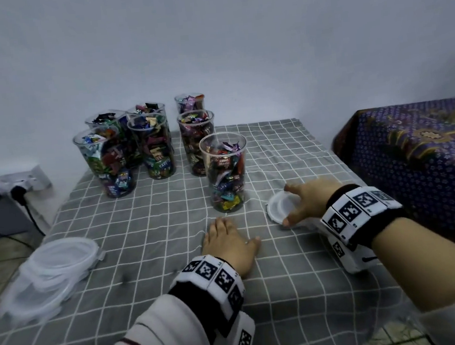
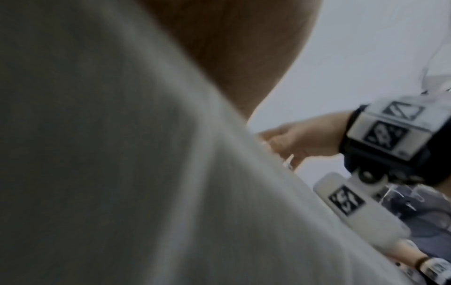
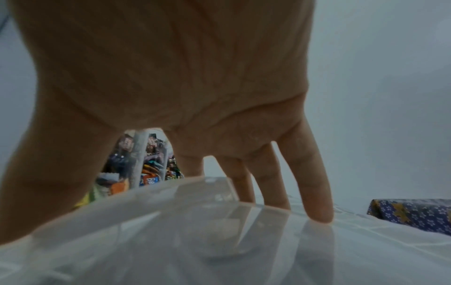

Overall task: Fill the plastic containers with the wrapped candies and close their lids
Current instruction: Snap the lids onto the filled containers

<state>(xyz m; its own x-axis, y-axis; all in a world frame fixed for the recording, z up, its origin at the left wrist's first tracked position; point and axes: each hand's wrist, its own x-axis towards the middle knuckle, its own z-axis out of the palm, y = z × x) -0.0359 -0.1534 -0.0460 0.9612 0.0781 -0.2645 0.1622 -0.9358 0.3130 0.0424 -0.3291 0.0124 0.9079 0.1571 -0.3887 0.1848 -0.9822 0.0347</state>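
You are spreading your right hand (image 1: pixel 305 202) over a translucent white lid (image 1: pixel 281 206) lying flat on the checked grey cloth (image 1: pixel 149 235), thumb reaching round its near edge and fingers (image 3: pixel 314 194) arching down past its far edge; from these views it is hard to say whether you are already gripping it or only framing it, since the fingertips are touching down on the cloth rather than clearly on the rim. Your left hand (image 1: pixel 227 242) is lying flat and relaxed, palm down on the cloth, holding nothing, just in front of the nearest open container (image 1: pixel 225 172), which is standing full of wrapped candies just beyond your left fingertips and to the left of your right hand. Six more filled, uncovered containers (image 1: pixel 145 144) are grouped farther out beyond your left hand, and a stack of clear lids (image 1: pixel 55 269) is sitting well off to its left. The likely trouble: the lid is thin and lying on soft cloth, so your fingers may be pinching fabric along with it, or sliding it away. Candies are heaping near the rim, so the lid may not seat. The left wrist view is mostly blocked by sleeve and blur, and the lid's underside is hidden.
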